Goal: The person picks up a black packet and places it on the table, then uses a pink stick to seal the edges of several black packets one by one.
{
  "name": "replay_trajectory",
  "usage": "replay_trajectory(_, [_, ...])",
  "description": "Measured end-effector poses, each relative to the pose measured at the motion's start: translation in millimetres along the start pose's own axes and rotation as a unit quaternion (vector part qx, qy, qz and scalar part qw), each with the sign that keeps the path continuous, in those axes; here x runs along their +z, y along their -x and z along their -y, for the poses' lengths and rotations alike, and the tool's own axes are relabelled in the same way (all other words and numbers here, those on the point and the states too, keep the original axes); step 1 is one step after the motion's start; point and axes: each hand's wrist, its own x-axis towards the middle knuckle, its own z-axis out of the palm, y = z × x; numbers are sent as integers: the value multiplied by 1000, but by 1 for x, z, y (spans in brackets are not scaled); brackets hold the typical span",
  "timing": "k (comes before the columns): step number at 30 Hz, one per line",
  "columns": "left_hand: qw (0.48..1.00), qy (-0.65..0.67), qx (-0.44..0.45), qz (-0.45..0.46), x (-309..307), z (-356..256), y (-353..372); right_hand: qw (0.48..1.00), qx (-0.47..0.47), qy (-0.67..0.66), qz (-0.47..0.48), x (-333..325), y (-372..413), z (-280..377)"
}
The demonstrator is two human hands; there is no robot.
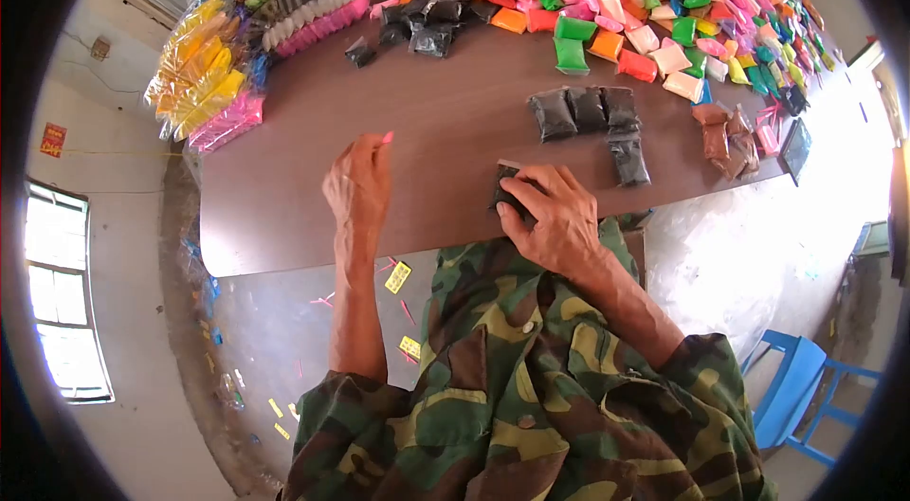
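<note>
My right hand (557, 215) grips a small black packet (505, 181) near the table's front edge, thumb and fingers around it. To its left, my left hand (356, 183) is closed above the table, fingers curled in. A small pink bit shows at those fingertips, too small to name. Beyond my right hand lie several black packets (588, 112) side by side, with another black packet (628, 160) just below them. More black packets (431, 22) form a loose pile farther back, and a single black packet (360, 53) lies left of that pile.
A big heap of colourful packets (654, 3) covers the back of the brown table (284, 179). Bagged rows of packets (284, 3) stand at back left. Brown packets (728, 139) lie at right. A blue chair (791, 387) stands right; scraps (398, 278) litter the floor.
</note>
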Motion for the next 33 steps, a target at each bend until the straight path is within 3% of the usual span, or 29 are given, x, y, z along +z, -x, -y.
replay_trajectory(3, [978,165,13,124,5,-48,8,1000,6,5,5,-2,-1,3])
replay_trajectory(6, [959,213,140,127,41,-74,14,1000,-1,7,4,-4,-1,1])
replay_trajectory(9, [983,117,106,91,47,-75,8,1000,-3,5,7,-5,0,-2])
replay_trajectory(11, [991,29,128,-24,52,-29,-1,1000,-2,0,7,-3,1,-2])
replay_trajectory(13, [989,-138,50,-24,42,28,-14,1000,0,-6,-4,-3,1,-1])
replay_trajectory(15, [976,-181,68,-101,23,89,-18,1000,1,-10,-13,-1,1,-3])
replay_trajectory(18, [984,-157,-42,-80,-6,118,-13,999,10,-11,-29,0,1,-2])
replay_trajectory(21, [997,-6,-71,34,-14,34,-2,999,9,-11,-35,4,2,-4])
replay_trajectory(23, [987,151,31,54,17,-15,14,999,4,-7,-31,4,0,-4])
replay_trajectory(25, [980,148,88,101,34,-62,20,1000,5,1,-22,0,0,-3])
replay_trajectory(28, [976,165,68,128,40,-78,18,1000,4,-3,-13,0,1,-5])
replay_trajectory(31, [997,13,48,54,34,-36,8,1000,2,-18,-25,1,1,-6])
replay_trajectory(33, [993,-116,33,-12,25,27,-4,999,10,-28,-25,2,2,-6])
